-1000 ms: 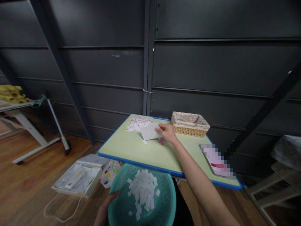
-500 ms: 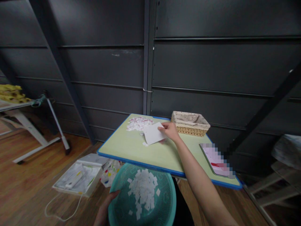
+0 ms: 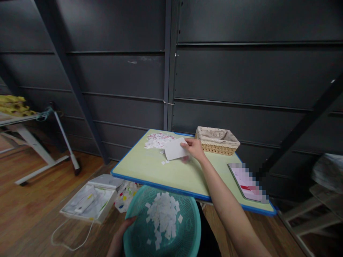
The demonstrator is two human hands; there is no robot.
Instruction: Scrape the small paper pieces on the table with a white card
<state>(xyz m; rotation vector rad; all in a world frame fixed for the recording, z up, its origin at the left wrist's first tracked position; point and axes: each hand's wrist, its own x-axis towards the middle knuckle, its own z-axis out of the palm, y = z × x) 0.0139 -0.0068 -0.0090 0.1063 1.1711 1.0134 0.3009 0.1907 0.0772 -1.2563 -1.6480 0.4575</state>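
My right hand (image 3: 194, 149) reaches across the green table (image 3: 177, 175) and pinches a white card (image 3: 174, 149) held at a slant just above the tabletop. A heap of small white and pink paper scraps (image 3: 156, 140) lies just left of the card, with a few stray bits (image 3: 164, 162) below it. My left hand (image 3: 120, 235) grips the left rim of a teal plastic basin (image 3: 187, 228) held below the table's near edge. The basin holds several white paper scraps (image 3: 162, 216).
A wicker basket (image 3: 217, 140) sits at the table's far right. A pink printed sheet (image 3: 248, 184) lies near the right edge. On the wooden floor at left are an open white box (image 3: 89, 200), a cable (image 3: 71, 239) and a white stand (image 3: 40, 146). A dark metal wall rises behind.
My right hand has tilted and shifted the white card slightly beside the scrap heap. The basin and my left hand have stayed where they were.
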